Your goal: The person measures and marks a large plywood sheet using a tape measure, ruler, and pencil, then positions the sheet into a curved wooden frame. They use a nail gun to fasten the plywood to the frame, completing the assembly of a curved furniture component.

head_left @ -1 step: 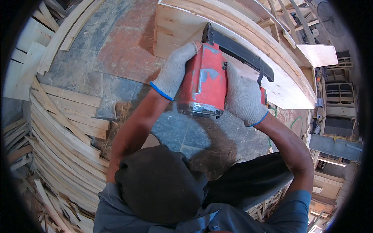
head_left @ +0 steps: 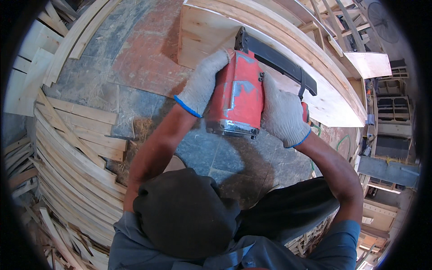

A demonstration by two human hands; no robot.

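Note:
A red nail gun [head_left: 237,92] with scuffed grey patches is between my two gloved hands, its body end toward me. Its black magazine [head_left: 279,59] runs along the white-faced side of a wooden panel box [head_left: 196,43]. My left hand [head_left: 206,75], in a pale knit glove with a blue cuff, lies against the left side of the body; its fingertips are partly hidden near the nose. On the other side, my right hand [head_left: 284,109] wraps round the handle, which the glove mostly covers. The nose is against or very close to the panel; I cannot tell which.
Stacked wooden strips [head_left: 74,175] fill the lower left, with short boards [head_left: 85,119] beside them. Long planks [head_left: 85,33] lie at the upper left. A green hose [head_left: 344,141] trails on the tiled floor at right. Wooden frames [head_left: 337,22] stand beyond the box.

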